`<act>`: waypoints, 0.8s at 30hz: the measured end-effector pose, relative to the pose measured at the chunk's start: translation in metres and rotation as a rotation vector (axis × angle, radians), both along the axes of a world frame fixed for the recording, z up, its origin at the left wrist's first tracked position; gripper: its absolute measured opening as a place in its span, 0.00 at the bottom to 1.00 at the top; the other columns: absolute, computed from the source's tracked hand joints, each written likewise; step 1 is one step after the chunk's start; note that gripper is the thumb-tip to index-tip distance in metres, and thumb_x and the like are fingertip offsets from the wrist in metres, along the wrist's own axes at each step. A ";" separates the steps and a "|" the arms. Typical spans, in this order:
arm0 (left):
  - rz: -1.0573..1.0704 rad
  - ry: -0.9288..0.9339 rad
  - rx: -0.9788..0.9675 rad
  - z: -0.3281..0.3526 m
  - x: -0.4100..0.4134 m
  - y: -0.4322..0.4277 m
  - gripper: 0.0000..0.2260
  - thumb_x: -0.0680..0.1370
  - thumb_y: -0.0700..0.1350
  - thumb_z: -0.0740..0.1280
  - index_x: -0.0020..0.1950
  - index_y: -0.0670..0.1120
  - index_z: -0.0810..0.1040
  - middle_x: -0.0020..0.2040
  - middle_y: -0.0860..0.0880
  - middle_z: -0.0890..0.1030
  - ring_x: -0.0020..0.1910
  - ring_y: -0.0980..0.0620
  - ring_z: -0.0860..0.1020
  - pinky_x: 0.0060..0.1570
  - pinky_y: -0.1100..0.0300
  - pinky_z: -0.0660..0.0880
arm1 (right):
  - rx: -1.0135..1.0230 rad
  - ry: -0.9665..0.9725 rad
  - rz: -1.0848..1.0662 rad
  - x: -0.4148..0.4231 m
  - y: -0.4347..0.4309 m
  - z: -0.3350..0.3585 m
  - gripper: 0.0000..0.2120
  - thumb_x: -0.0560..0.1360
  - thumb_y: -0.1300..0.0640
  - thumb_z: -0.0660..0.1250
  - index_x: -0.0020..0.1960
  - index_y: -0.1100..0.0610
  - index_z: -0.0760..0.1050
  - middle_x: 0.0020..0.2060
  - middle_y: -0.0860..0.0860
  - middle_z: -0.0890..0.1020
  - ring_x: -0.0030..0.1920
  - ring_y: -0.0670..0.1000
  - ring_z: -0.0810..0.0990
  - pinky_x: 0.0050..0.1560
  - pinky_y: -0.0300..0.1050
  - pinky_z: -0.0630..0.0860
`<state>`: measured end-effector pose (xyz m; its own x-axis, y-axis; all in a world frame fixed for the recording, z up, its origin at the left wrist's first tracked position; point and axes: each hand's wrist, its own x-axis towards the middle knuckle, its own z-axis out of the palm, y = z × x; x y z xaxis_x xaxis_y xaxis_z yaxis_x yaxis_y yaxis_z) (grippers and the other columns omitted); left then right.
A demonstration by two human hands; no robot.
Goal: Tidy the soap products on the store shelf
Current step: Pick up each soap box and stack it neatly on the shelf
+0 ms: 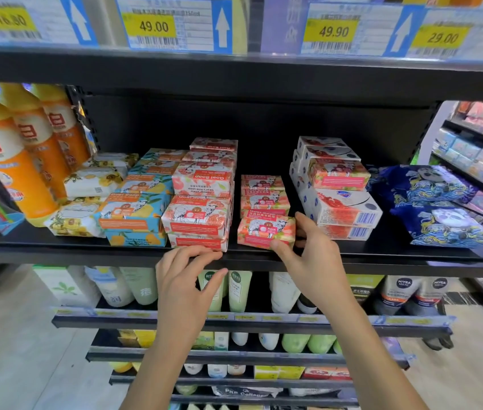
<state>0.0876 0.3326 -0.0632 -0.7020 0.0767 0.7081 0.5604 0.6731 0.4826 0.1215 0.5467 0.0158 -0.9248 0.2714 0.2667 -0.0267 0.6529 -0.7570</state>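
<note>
Two hands straightening: right hand [311, 250] pinches the skewed pink soap bar [265, 230], left hand [187, 273] rests loose fingertips on the red stack [197, 220]; next, square the bar.

The shelf [391, 250] before you is matt black metal; the goat soap bars [195, 217] on it wear printed paper wrappers with a slight sheen. The white soap boxes [340, 208] look like smooth glossy card, and the orange bottles [27, 184] are shiny plastic.
</note>
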 end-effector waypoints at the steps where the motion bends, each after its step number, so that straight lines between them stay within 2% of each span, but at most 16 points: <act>1: 0.001 -0.003 0.008 -0.001 -0.001 0.000 0.14 0.76 0.56 0.69 0.55 0.49 0.85 0.54 0.55 0.80 0.58 0.52 0.73 0.64 0.56 0.64 | 0.003 0.006 -0.016 0.000 0.000 -0.001 0.33 0.76 0.50 0.75 0.77 0.56 0.67 0.52 0.36 0.79 0.52 0.38 0.79 0.52 0.28 0.70; 3: 0.006 -0.010 0.028 -0.002 -0.002 0.002 0.12 0.76 0.54 0.70 0.54 0.49 0.86 0.53 0.55 0.80 0.58 0.53 0.72 0.64 0.55 0.66 | 0.016 -0.001 -0.051 -0.001 -0.002 -0.002 0.30 0.74 0.52 0.78 0.72 0.56 0.72 0.45 0.31 0.75 0.46 0.36 0.78 0.46 0.26 0.70; 7: 0.008 -0.017 0.066 -0.005 -0.003 0.004 0.09 0.76 0.51 0.72 0.53 0.50 0.86 0.53 0.58 0.78 0.58 0.56 0.71 0.63 0.54 0.67 | 0.065 -0.028 -0.057 -0.014 -0.005 0.004 0.27 0.77 0.55 0.75 0.73 0.56 0.71 0.49 0.44 0.80 0.46 0.46 0.79 0.42 0.32 0.70; 9: 0.000 -0.020 0.071 -0.004 -0.003 0.004 0.11 0.76 0.54 0.70 0.53 0.50 0.85 0.54 0.59 0.77 0.59 0.57 0.70 0.63 0.54 0.66 | 0.084 -0.032 -0.057 -0.021 -0.007 0.007 0.26 0.78 0.55 0.74 0.73 0.57 0.71 0.54 0.49 0.83 0.51 0.50 0.81 0.49 0.38 0.74; 11: -0.003 -0.020 0.072 -0.004 -0.003 0.004 0.12 0.77 0.55 0.68 0.54 0.50 0.85 0.53 0.59 0.77 0.59 0.58 0.70 0.63 0.54 0.66 | 0.106 -0.030 -0.058 -0.021 -0.010 0.008 0.27 0.78 0.56 0.73 0.74 0.57 0.69 0.58 0.50 0.82 0.56 0.51 0.81 0.53 0.39 0.73; 14: -0.004 -0.022 0.080 -0.004 -0.002 0.005 0.12 0.77 0.55 0.68 0.53 0.50 0.86 0.53 0.57 0.79 0.59 0.58 0.70 0.63 0.51 0.68 | 0.165 0.011 -0.064 -0.006 -0.011 0.016 0.28 0.78 0.54 0.73 0.75 0.56 0.68 0.57 0.44 0.79 0.51 0.44 0.76 0.52 0.34 0.68; 16: -0.002 -0.032 0.085 -0.004 -0.003 0.005 0.12 0.76 0.55 0.68 0.53 0.51 0.86 0.53 0.57 0.79 0.59 0.58 0.70 0.63 0.49 0.68 | 0.162 0.073 -0.069 0.007 -0.006 0.030 0.30 0.78 0.51 0.73 0.77 0.54 0.68 0.59 0.42 0.78 0.56 0.41 0.75 0.57 0.33 0.68; 18: -0.003 -0.031 0.090 -0.004 -0.003 0.005 0.12 0.76 0.56 0.68 0.53 0.51 0.85 0.53 0.58 0.78 0.59 0.58 0.70 0.63 0.51 0.67 | 0.155 0.175 -0.103 0.013 0.008 0.050 0.28 0.77 0.50 0.74 0.75 0.53 0.72 0.63 0.44 0.79 0.64 0.44 0.76 0.65 0.38 0.70; 20: -0.008 -0.029 0.096 -0.004 -0.002 0.006 0.12 0.76 0.56 0.68 0.53 0.51 0.85 0.53 0.58 0.78 0.59 0.59 0.69 0.63 0.52 0.67 | 0.204 0.247 -0.184 0.005 0.035 0.066 0.27 0.75 0.50 0.76 0.71 0.54 0.76 0.64 0.50 0.80 0.65 0.51 0.77 0.67 0.48 0.73; 22: -0.007 -0.026 0.104 -0.004 -0.001 0.006 0.13 0.76 0.56 0.68 0.53 0.51 0.85 0.53 0.58 0.78 0.59 0.59 0.68 0.63 0.53 0.66 | 0.264 0.187 -0.261 -0.010 0.065 0.078 0.31 0.72 0.47 0.78 0.71 0.56 0.76 0.65 0.55 0.78 0.65 0.58 0.76 0.67 0.54 0.74; 24: -0.004 -0.025 0.107 -0.004 0.000 0.007 0.13 0.76 0.56 0.67 0.53 0.50 0.85 0.53 0.58 0.78 0.59 0.59 0.69 0.63 0.53 0.66 | 0.267 0.059 -0.264 -0.024 0.090 0.084 0.36 0.70 0.46 0.80 0.72 0.57 0.74 0.66 0.58 0.76 0.66 0.60 0.75 0.66 0.54 0.73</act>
